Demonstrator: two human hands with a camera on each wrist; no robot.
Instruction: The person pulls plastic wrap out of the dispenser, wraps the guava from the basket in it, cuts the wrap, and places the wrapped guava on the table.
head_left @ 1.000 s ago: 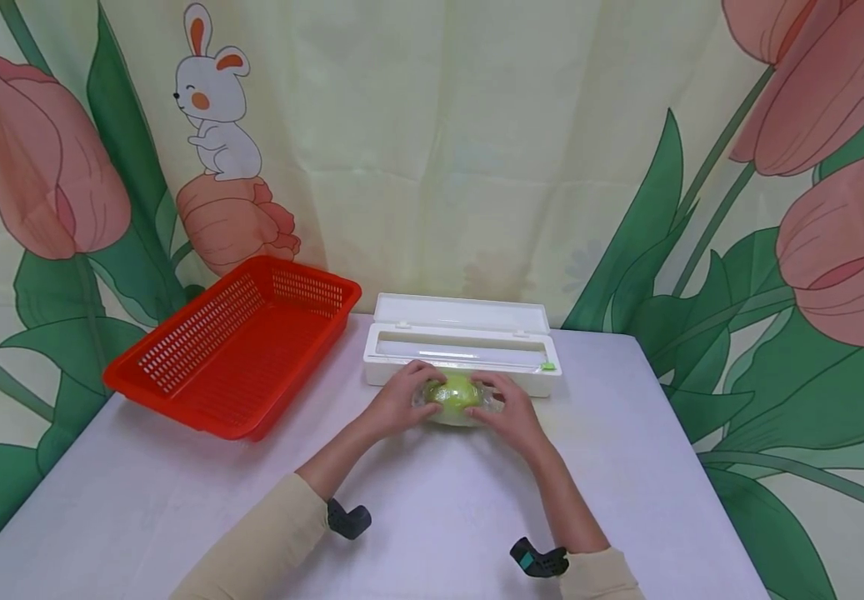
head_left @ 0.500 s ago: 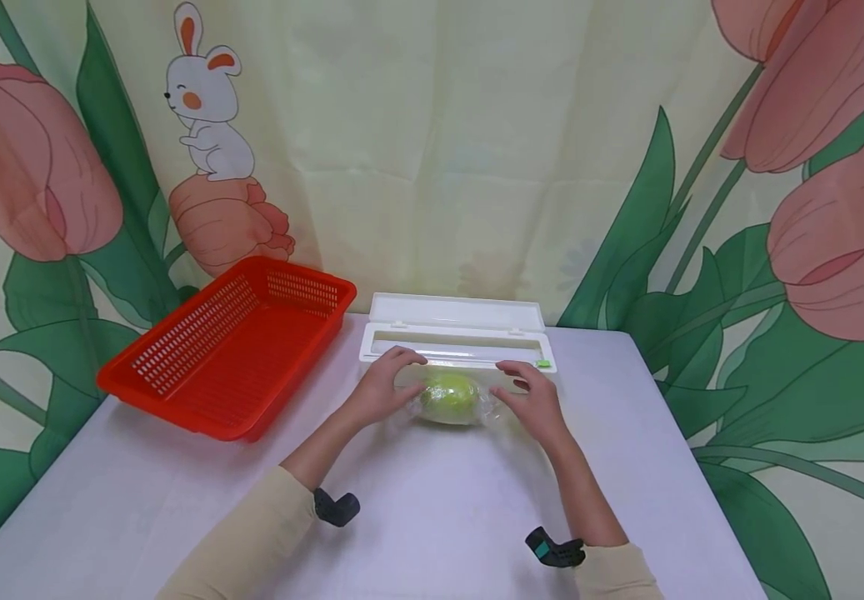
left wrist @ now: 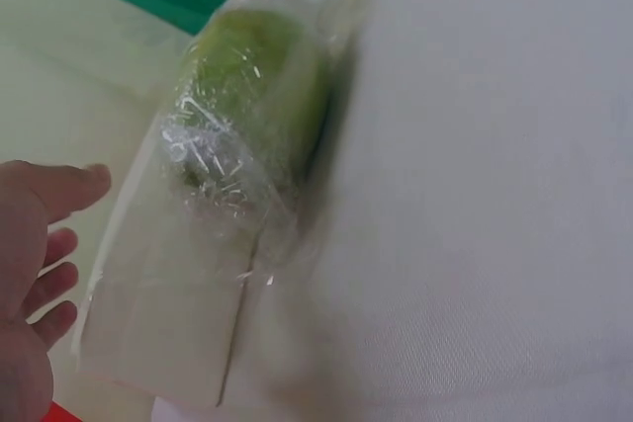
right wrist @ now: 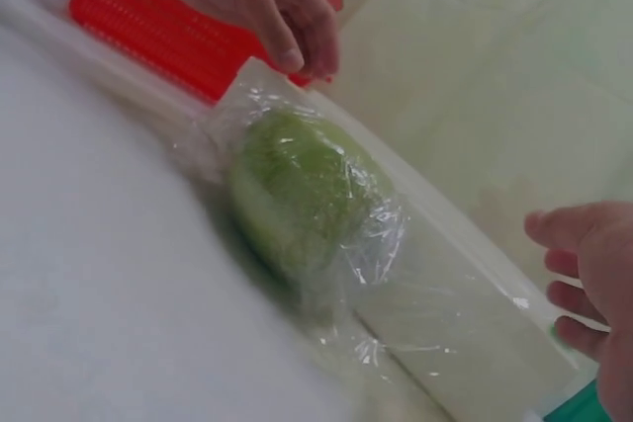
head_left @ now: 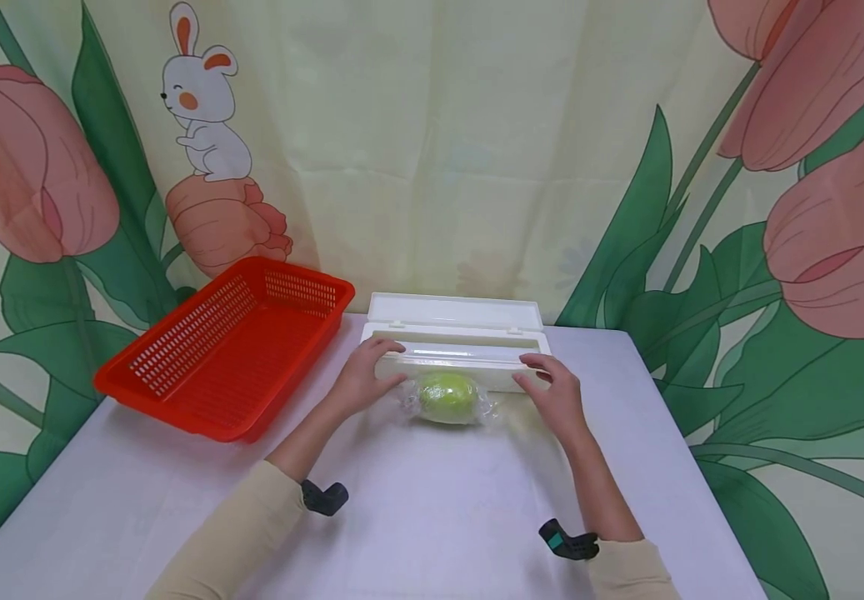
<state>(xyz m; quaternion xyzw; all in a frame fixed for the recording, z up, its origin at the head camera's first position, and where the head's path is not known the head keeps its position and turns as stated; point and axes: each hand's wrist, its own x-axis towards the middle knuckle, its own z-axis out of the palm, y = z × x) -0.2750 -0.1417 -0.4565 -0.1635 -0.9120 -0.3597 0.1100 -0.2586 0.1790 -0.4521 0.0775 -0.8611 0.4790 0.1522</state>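
A green oval fruit, wrapped in crinkled clear film with loose ends at both sides, lies on the table. Just behind it stands a white cling film dispenser, its lid raised. To the fruit's left, my left hand is apart from it, near the dispenser's left end, fingers relaxed. My right hand hovers near the dispenser's right end, thumb and fingers spread apart. Whether either hand touches the dispenser is hard to tell. In the left wrist view the wrapped fruit shows against the dispenser's front.
A red plastic basket with slotted walls stands on the left of the table. White cloth covers the table. Behind it hangs a curtain printed with tulips and a rabbit.
Both hands have let go of the wrapped fruit and moved apart, the left hand leftward and the right hand rightward. The fruit stays in front of the dispenser.
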